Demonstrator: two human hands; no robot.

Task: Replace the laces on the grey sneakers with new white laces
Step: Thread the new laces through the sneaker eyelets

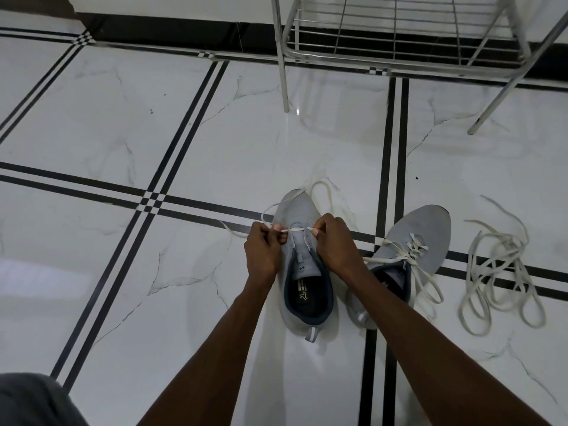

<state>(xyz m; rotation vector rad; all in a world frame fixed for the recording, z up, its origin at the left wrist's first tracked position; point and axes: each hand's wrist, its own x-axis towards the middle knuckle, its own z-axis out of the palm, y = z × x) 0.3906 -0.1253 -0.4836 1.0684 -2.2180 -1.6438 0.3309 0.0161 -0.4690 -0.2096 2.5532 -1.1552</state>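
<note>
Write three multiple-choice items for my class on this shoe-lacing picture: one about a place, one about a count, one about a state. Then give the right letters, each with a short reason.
1. Where does the loose pile of laces lie?
A. Inside a sneaker
B. On the floor, right of both sneakers
C. On the metal rack

2. How many grey sneakers are in view?
A. One
B. Two
C. Three

3. In what state is the right-side sneaker?
A. Laced, ends loose
B. No lace at all
C. Worn on a foot

Key:
1 B, the pile sits on the tiles beyond the right-side sneaker.
2 B, the second is the near sneaker, whose lace the left hand and right hand pinch.
3 A, a lace criss-crosses its eyelets.
</note>
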